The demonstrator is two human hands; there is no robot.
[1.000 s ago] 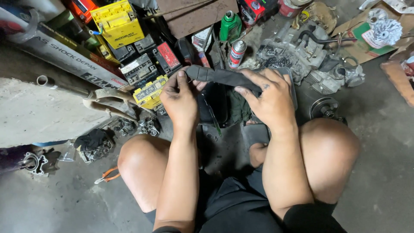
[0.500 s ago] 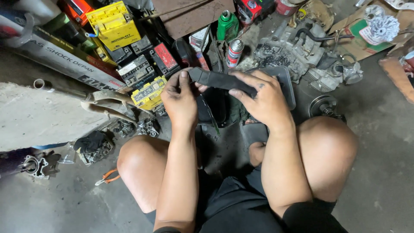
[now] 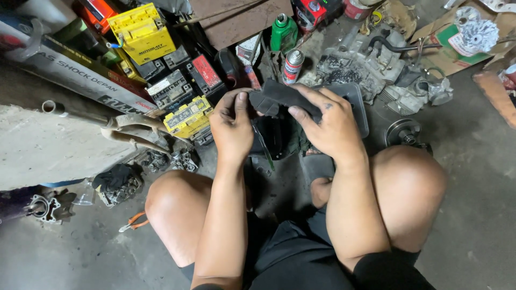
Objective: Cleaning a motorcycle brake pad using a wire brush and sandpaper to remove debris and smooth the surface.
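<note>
Frame centre: our left hand (image 3: 232, 124) and right hand (image 3: 325, 122) both have fingers clamped on a black plastic part (image 3: 279, 95); spray can (image 3: 293, 66) just above, yellow battery (image 3: 188, 115) to its left.

Clothing: black fabric shorts (image 3: 301, 258) covered the lap at lower centre.
Arms: bare, sleeveless.
Knees: bare.
Hands: ungloved.

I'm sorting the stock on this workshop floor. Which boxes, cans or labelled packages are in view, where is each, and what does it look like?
Yellow box: top left, blocky, dark print.
Long carton: left, lying slanted, grey with a red edge.
Spray can: above the hands, upright, red and white.
Green bottle: behind the can, white cap.
Small yellow battery: beside the left hand.
</note>
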